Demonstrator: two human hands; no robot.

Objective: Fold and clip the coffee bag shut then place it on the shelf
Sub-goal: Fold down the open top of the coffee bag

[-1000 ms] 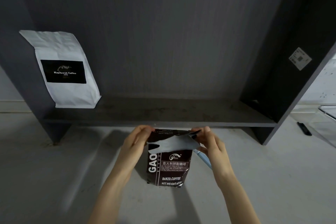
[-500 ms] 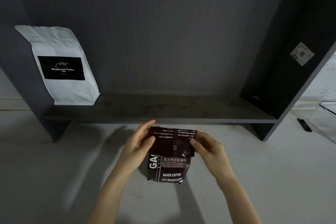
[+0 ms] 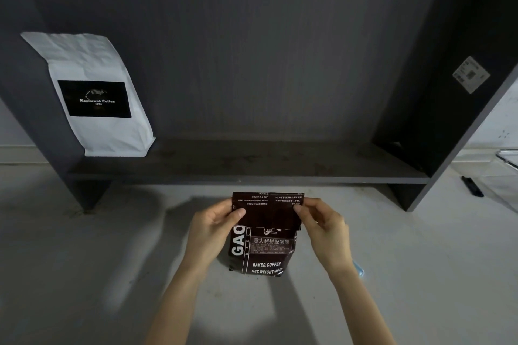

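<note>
1. Down in front of the shelf (image 3: 246, 173), from the head view, I see the coffee bag (image 3: 263, 244) standing upright on the pale floor, well short of the shelf board.
2. A second ago its top gaped open with silver lining showing; now the top flap is turned down flat over the front, so I judge the first fold is made.
3. My left hand (image 3: 213, 230) pinches the flap's left edge, thumb on front; my right hand (image 3: 322, 227) pinches the right edge likewise. Both are closed on the bag.
4. Clipping is not yet done. A bluish thing (image 3: 358, 270) peeks out behind my right wrist; I cannot tell if it is the clip.
5. Count: two coffee bags, this dark one and one white bag (image 3: 95, 95) on the shelf's left end; two hands; one shelf.
</note>
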